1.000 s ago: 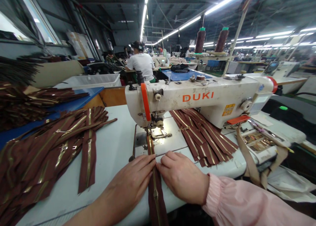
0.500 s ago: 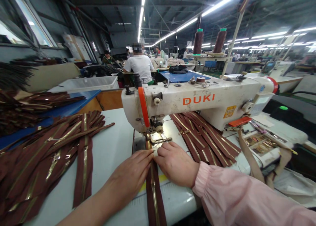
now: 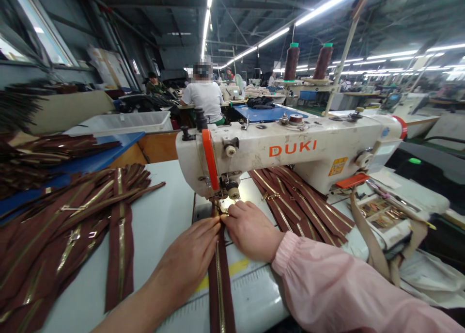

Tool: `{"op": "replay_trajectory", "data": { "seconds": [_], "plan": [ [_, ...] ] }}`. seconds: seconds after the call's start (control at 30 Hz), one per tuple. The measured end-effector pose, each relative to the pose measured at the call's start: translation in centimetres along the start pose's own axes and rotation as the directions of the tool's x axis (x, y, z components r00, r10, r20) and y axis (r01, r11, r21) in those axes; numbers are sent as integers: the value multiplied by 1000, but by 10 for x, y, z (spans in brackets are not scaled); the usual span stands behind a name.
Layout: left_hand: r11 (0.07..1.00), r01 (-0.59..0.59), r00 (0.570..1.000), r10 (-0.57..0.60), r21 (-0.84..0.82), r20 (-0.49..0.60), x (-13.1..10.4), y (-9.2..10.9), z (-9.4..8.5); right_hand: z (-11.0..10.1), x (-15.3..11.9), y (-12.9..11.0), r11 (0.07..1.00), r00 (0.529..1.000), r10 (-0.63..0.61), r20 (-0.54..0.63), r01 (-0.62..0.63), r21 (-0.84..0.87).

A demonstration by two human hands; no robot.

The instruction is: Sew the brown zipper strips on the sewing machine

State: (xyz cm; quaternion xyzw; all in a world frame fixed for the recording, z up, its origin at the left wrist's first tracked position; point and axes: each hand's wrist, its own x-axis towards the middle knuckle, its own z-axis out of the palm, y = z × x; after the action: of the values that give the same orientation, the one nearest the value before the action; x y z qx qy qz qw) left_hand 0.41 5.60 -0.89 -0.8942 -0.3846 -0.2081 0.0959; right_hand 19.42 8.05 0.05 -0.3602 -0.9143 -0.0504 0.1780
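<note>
The bare left hand (image 3: 192, 253) and pink-cuffed right hand (image 3: 252, 231) pinched a long brown fabric zipper strip (image 3: 219, 289) with gold teeth, running from beneath the white metal sewing machine (image 3: 250, 151) toward the smooth pale tabletop's (image 3: 160, 192) near edge.

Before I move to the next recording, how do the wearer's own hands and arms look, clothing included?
Both the left hand and the right hand are ungloved, with no ring visible. The left forearm is bare as far as it shows. The right arm wears a loose, pale pink sleeve ending in a gathered cuff at the wrist.
</note>
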Motion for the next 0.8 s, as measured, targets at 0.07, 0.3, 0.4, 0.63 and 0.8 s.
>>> {"op": "replay_trajectory", "data": {
  "seconds": [0.07,0.3,0.4,0.63,0.8],
  "plan": [
    [1000,-5,1000,5,1,-2,0,0,-1,1,0,0,1000,1000,9,-10,-9,6],
    [999,25,1000,-25,-32,8,1,3,-2,1,-4,-1,999,999,38,-23,-37,40],
    [998,51,999,-50,-39,10,2,4,-1,1,-4,-1,997,999,52,-14,-51,65],
    [997,79,996,-79,5,46,-5,8,-6,-3,-6,-3,996,997,65,-34,-63,65],
    [996,52,998,-54,69,34,-40,26,-28,-3,-9,-6,995,996,67,-58,-63,76]
  ]
}}
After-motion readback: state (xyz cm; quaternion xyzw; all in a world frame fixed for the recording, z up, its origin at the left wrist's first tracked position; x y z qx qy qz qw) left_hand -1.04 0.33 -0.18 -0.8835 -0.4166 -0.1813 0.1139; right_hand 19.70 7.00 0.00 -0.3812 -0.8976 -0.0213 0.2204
